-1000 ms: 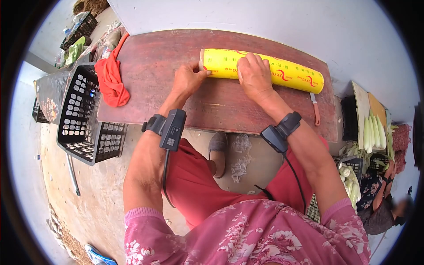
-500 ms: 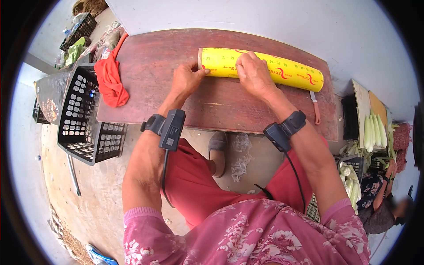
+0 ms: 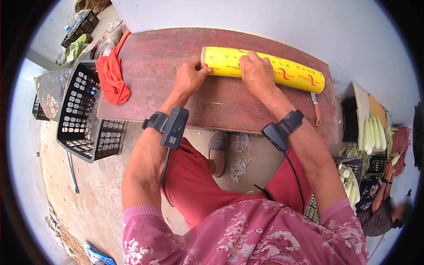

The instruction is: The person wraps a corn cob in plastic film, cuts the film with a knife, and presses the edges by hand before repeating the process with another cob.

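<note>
A yellow roll of cling film (image 3: 291,73) with red and green print lies lengthwise near the far edge of the red wooden table (image 3: 154,66). My left hand (image 3: 191,79) is closed at the roll's left end, its thumb pressed on the near side. Around the roll's middle, my right hand (image 3: 258,76) is closed in a pinch against the yellow surface; its fingertips are partly hidden. Beside the right end rests a knife (image 3: 316,110) with a reddish handle, its blade tip close to the roll.
A red cloth (image 3: 112,81) hangs over the table's left side, next to a black plastic crate (image 3: 95,139). White wall borders the far edge. At right are pale green long vegetables (image 3: 373,134) and another person (image 3: 375,198). Plastic scraps (image 3: 240,163) lie on the floor.
The view has shifted slightly. My right hand is drawn up a little more tightly at the roll's middle. My left hand stays at the left end, and the roll lies much as before.
</note>
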Demonstrator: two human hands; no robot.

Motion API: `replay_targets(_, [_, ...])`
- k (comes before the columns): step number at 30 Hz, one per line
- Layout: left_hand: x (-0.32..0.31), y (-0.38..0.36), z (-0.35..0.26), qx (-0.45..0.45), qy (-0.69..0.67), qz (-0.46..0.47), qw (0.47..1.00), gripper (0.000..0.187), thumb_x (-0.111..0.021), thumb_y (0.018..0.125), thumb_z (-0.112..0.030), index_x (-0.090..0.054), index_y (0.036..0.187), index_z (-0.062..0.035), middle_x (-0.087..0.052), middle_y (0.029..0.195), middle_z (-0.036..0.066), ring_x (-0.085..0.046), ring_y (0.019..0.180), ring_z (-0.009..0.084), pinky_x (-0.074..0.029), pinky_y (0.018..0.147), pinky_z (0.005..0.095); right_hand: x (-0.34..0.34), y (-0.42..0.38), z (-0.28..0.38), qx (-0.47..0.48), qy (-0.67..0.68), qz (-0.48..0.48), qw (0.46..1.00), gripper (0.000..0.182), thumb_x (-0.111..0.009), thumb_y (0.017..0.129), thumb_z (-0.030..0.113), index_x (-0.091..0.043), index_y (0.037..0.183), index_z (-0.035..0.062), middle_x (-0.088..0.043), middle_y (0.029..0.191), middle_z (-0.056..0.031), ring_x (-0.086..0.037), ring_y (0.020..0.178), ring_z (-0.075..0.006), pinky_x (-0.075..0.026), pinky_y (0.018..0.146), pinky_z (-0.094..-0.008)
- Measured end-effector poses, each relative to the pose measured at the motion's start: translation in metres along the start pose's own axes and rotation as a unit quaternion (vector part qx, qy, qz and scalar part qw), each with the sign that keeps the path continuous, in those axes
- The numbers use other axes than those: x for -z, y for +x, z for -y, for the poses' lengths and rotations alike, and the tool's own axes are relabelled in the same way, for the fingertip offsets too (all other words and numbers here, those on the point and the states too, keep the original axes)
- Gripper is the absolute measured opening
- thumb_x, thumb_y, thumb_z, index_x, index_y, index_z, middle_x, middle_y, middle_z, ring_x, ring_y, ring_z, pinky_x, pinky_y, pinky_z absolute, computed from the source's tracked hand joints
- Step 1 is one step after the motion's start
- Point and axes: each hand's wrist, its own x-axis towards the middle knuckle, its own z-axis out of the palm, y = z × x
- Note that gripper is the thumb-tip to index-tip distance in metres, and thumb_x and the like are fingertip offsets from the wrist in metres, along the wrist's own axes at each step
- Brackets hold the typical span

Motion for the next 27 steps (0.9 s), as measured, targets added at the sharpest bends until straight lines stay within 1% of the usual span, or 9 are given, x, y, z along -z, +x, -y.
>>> replay_targets(3, [-0.004, 0.003, 0.005, -0.004, -0.002, -0.006, 1.0, 0.027, -0.069, 0.086, -0.019, -0.069, 0.104, -0.0001, -0.07, 0.088, 0.008, -0.06, 0.077, 0.0116, -0.048, 0.072, 0.0282, -0.001, 0.003, 0.007, 0.015, -0.039, -0.004, 0.999, 0.003, -0.06, 0.077, 0.004, -0.059, 0.078, 0.0063, -0.056, 0.083, -0.0121, -0.061, 0.071, -0.0295, -0.047, 0.062, -0.0434])
replay_targets(6, [-0.006, 0.003, 0.007, -0.014, -0.014, -0.024, 1.0, 0.029, -0.07, 0.082, -0.024, -0.069, 0.099, 0.0004, -0.07, 0.085, 0.017, -0.066, 0.076, 0.0244, -0.05, 0.071, 0.0364, 0.001, 0.007, 0.014, -0.002, -0.057, 0.023, 0.998, 0.004, -0.059, 0.076, 0.003, -0.059, 0.079, 0.0045, -0.057, 0.085, -0.0124, -0.062, 0.073, -0.0294, -0.048, 0.064, -0.0429])
replay_targets(9, [-0.004, 0.001, 0.003, -0.001, 0.0, -0.021, 1.0, 0.029, -0.07, 0.082, -0.024, -0.069, 0.099, 0.0004, -0.07, 0.084, 0.017, -0.066, 0.076, 0.0245, -0.05, 0.071, 0.0367, 0.008, 0.013, 0.019, -0.027, -0.07, 0.068, 0.995, 0.007, -0.06, 0.076, 0.005, -0.06, 0.082, 0.0029, -0.059, 0.087, -0.014, -0.064, 0.075, -0.0287, -0.048, 0.065, -0.0414])
replay_targets(12, [-0.003, 0.002, 0.001, -0.002, 0.029, -0.013, 0.999, 0.026, -0.069, 0.085, -0.021, -0.069, 0.102, -0.0012, -0.068, 0.081, 0.006, -0.058, 0.071, 0.0111, -0.047, 0.068, 0.0288, 0.004, 0.014, 0.015, -0.026, -0.074, 0.074, 0.994, 0.014, -0.063, 0.076, 0.007, -0.061, 0.088, 0.0012, -0.061, 0.089, -0.0157, -0.066, 0.075, -0.0276, -0.049, 0.065, -0.0411])
replay_targets(14, [-0.002, 0.0, 0.0, -0.008, 0.023, -0.02, 1.0, 0.025, -0.069, 0.085, -0.02, -0.069, 0.102, -0.0014, -0.068, 0.08, 0.006, -0.058, 0.07, 0.0109, -0.047, 0.067, 0.0289, 0.004, 0.014, 0.01, -0.034, -0.05, 0.077, 0.995, 0.016, -0.062, 0.078, 0.008, -0.06, 0.092, 0.0002, -0.061, 0.089, -0.0164, -0.065, 0.077, -0.0306, -0.049, 0.067, -0.0436])
replay_targets(17, [-0.004, 0.001, 0.003, -0.011, 0.012, -0.025, 1.0, 0.025, -0.07, 0.085, -0.02, -0.069, 0.102, -0.0016, -0.068, 0.079, 0.005, -0.057, 0.069, 0.0106, -0.047, 0.066, 0.0285, 0.005, 0.011, 0.002, -0.104, 0.075, 0.102, 0.986, 0.01, -0.055, 0.086, 0.011, -0.055, 0.092, 0.0019, -0.058, 0.095, -0.0182, -0.061, 0.084, -0.0398, -0.049, 0.074, -0.0481])
replay_targets(20, [-0.005, 0.001, 0.003, -0.011, 0.014, -0.025, 1.0, 0.025, -0.069, 0.085, -0.02, -0.07, 0.101, -0.0017, -0.068, 0.078, 0.005, -0.057, 0.068, 0.0101, -0.047, 0.065, 0.0281, 0.005, 0.006, -0.008, -0.057, 0.105, 0.124, 0.985, 0.01, -0.053, 0.088, 0.012, -0.055, 0.09, 0.0024, -0.057, 0.096, -0.0187, -0.059, 0.086, -0.0408, -0.048, 0.075, -0.0474])
replay_targets(23, [-0.004, 0.001, 0.002, -0.014, 0.012, -0.025, 1.0, 0.024, -0.069, 0.085, -0.021, -0.07, 0.1, -0.0017, -0.067, 0.077, 0.005, -0.057, 0.068, 0.0098, -0.047, 0.064, 0.0278, 0.002, 0.004, -0.012, -0.096, 0.185, 0.089, 0.974, 0.012, -0.057, 0.087, 0.014, -0.055, 0.086, 0.0016, -0.058, 0.096, -0.0191, -0.059, 0.085, -0.039, -0.047, 0.077, -0.0464])
replay_targets(27, [-0.004, 0.001, 0.001, -0.004, 0.013, -0.018, 1.0, 0.025, -0.069, 0.085, -0.021, -0.069, 0.1, -0.0013, -0.068, 0.078, 0.005, -0.057, 0.068, 0.0099, -0.047, 0.064, 0.0276, 0.002, 0.006, -0.016, -0.14, 0.192, 0.044, 0.97, 0.016, -0.061, 0.086, 0.017, -0.06, 0.094, 0.0034, -0.058, 0.102, -0.0157, -0.057, 0.094, -0.0356, -0.045, 0.082, -0.0447])
